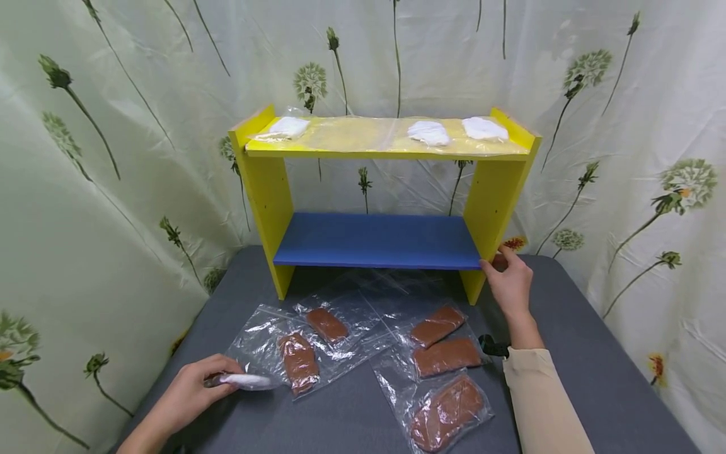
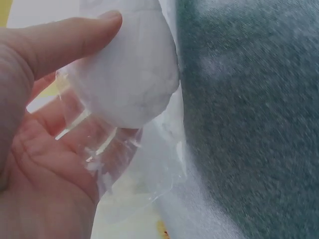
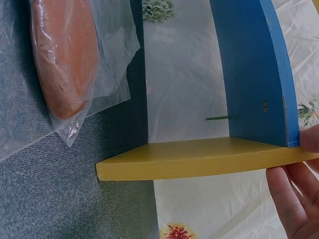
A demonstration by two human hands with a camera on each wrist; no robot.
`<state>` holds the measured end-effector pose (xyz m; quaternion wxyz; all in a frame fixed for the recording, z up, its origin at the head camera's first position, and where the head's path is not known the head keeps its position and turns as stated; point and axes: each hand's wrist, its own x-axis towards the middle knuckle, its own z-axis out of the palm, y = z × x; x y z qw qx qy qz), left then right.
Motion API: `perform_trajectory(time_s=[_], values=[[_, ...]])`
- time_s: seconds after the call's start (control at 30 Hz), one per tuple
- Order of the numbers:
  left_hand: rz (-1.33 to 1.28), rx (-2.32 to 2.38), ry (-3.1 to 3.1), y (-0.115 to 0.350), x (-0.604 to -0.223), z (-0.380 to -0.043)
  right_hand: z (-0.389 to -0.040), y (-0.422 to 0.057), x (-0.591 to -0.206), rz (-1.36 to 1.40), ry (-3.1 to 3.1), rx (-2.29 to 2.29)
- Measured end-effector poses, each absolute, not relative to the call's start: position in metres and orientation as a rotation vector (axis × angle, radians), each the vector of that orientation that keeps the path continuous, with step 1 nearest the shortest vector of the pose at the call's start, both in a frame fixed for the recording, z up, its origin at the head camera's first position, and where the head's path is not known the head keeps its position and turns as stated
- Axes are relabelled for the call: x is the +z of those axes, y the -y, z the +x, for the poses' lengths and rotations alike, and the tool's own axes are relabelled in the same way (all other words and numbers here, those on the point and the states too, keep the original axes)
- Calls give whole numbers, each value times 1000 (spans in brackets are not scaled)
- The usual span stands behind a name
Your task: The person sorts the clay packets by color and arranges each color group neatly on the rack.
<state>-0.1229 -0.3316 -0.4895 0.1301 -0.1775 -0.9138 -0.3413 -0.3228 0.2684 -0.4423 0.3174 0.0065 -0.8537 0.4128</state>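
Observation:
My left hand holds a flat white lump in a clear plastic bag, low over the front left of the table. In the left wrist view the thumb lies across its face and the fingers are behind the bag. My right hand grips the yellow side panel of a small shelf unit, right where the blue board meets it. Thumb and fingers are on opposite sides of that panel. The unit stands upright at the back of the table.
On the unit's top board lie three bagged white lumps, one left and two right. Several brown slabs in clear bags, such as one at front right and one at left, spread over the grey table. A floral curtain hangs behind.

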Motion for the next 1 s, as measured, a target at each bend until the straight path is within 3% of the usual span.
perform_trajectory(time_s=[0.57, 1.0], values=[[-396, -1105, 2666, 327, -472, -123, -323, -269, -443, 20, 2248, 1097], [-84, -1312, 2763, 313, -445, -124, -322, -269, -443, 34, 2235, 1107]])
